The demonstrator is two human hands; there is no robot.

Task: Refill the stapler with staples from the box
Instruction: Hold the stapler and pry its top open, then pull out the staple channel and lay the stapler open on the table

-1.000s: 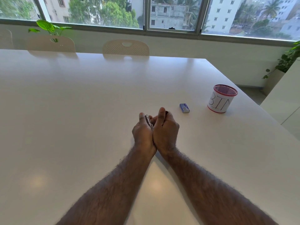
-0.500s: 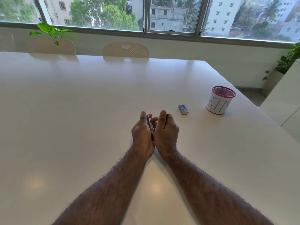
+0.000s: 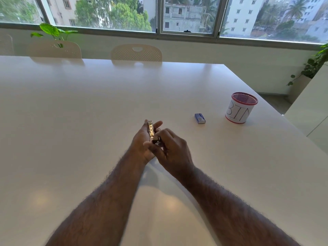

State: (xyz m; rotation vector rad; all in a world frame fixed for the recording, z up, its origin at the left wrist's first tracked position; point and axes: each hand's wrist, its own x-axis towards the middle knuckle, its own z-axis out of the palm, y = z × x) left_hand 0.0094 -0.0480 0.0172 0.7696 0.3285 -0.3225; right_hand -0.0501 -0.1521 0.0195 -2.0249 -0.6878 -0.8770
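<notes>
Gripping one stapler [image 3: 151,130], two hands

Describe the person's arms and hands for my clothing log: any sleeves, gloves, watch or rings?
Both forearms are bare up to the picture's lower edge, with no sleeves in view, and both are hairy. The left hand and right hand wear no gloves. No watch or band shows at either wrist. No rings show on the visible fingers.

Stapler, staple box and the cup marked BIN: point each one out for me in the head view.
stapler [image 3: 151,130], head view, on its metal channel between the hands.
staple box [image 3: 200,118], head view, on its blue top face.
cup marked BIN [image 3: 238,112], head view, on its white lettered side.
</notes>
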